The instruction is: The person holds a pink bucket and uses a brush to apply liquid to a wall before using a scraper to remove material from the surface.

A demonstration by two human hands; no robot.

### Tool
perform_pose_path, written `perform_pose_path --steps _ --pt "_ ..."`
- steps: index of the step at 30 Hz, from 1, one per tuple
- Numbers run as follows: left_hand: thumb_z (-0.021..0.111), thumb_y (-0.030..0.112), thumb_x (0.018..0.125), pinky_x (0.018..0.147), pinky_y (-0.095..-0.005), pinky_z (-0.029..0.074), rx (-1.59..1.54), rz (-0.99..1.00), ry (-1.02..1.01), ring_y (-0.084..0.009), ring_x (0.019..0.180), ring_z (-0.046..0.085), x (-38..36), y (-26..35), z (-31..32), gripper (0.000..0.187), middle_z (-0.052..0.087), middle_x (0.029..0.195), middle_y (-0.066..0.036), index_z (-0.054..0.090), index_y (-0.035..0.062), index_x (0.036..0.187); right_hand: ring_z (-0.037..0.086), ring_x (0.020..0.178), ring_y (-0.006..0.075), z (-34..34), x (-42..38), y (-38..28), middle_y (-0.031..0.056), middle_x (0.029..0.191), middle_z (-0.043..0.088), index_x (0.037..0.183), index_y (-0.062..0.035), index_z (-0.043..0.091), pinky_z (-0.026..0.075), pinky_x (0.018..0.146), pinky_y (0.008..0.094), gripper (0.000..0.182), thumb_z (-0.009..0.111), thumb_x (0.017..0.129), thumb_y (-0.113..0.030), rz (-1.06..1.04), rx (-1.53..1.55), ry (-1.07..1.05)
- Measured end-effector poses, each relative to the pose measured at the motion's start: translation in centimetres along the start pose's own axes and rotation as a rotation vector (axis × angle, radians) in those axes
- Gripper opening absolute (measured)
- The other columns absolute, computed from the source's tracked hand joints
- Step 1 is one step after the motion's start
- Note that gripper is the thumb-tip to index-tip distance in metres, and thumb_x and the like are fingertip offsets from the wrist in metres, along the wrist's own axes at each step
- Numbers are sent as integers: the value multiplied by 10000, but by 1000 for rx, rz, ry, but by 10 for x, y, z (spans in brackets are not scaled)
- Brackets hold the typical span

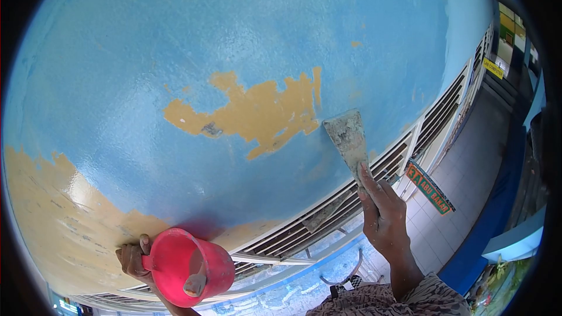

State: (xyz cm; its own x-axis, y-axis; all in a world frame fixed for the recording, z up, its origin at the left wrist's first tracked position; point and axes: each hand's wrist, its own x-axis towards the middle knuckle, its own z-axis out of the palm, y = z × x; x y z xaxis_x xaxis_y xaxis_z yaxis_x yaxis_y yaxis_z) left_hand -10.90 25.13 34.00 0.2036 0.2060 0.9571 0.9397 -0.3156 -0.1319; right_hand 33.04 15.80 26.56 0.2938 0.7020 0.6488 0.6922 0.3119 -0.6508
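My right hand point(384, 213) is closed on a putty knife point(349, 137), whose wide blade is coated with grey residue. The blade's edge is at the blue wall point(234, 41), just right of a large bare yellowish patch point(257, 108). At the lower left, my left hand point(134, 259) grips the handle of a red plastic container point(225, 269), tilted with its mouth towards me. Inside the container lies a small light-coloured piece point(195, 284), too unclear to name.
Louvred vents point(281, 241) run along the wall's lower right edge. A hanging class sign point(430, 187) and a yellow sign point(493, 68) are to the right, above a tiled walkway point(468, 158). More yellowish wall point(76, 222) shows at left. Plants point(497, 287) stand at the bottom right.
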Motion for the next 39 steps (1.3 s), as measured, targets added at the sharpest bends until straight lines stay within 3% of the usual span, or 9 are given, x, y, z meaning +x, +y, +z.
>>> perform_pose_path --steps 8,14,16,18,20,21,24,33,39 --pt "736 128 905 609 -362 304 2 2 8 -169 512 308 5 4 0 409 351 497 2 512 93 564 538 632 254 1 4 -4 139 820 524 1493 -69 493 465 550 414 574 608 937 20 3 -25 -14" --pt "735 136 909 607 -366 313 2 7 9 -171 509 321 1 -5 -1 406 366 500 -1 520 92 567 505 662 178 18 37 8 102 776 521 1466 -26 519 441 576 309 537 657 947 -52 -66 107 60" --pt "735 137 909 607 -366 315 6 12 11 -172 507 322 0 -7 -1 407 368 500 -2 519 92 567 518 706 150 22 41 9 109 801 580 1469 -7 503 440 614 265 562 692 949 -103 15 294 68" --pt "736 139 910 606 -367 317 4 14 9 -173 506 324 -1 -8 0 409 370 500 -3 518 92 567 592 668 141 19 45 3 140 869 652 1411 20 553 479 573 260 511 713 944 -115 104 417 72" --pt "736 140 910 606 -368 319 1 9 7 -173 505 325 -2 -8 0 411 373 500 -4 516 92 566 643 572 154 13 57 -9 175 884 681 1305 49 583 518 468 270 432 727 930 -110 388 824 94" --pt "736 141 910 606 -368 320 -3 5 5 -173 504 326 -2 -8 0 412 374 501 -4 516 92 566 657 502 178 19 63 0 187 875 695 1211 55 559 526 380 291 381 741 912 -95 338 974 114" --pt "737 143 911 605 -369 323 -21 -4 6 -174 503 328 0 -8 1 414 377 501 -6 514 92 565 656 504 185 18 72 10 177 812 691 1206 56 520 536 401 293 421 759 897 -100 425 1254 75" --pt "740 159 914 605 -365 337 34 18 -5 -191 489 334 -3 -12 1 442 366 489 -21 484 93 559 557 378 136 15 85 11 99 685 671 1082 10 634 402 310 257 358 637 999 -338 503 1178 -169" --pt "740 160 914 603 -365 336 42 33 7 -193 485 341 2 -9 4 439 368 490 -22 487 94 561 555 409 108 26 86 11 32 646 612 1059 10 642 403 314 254 352 646 999 -337 536 1255 -129"
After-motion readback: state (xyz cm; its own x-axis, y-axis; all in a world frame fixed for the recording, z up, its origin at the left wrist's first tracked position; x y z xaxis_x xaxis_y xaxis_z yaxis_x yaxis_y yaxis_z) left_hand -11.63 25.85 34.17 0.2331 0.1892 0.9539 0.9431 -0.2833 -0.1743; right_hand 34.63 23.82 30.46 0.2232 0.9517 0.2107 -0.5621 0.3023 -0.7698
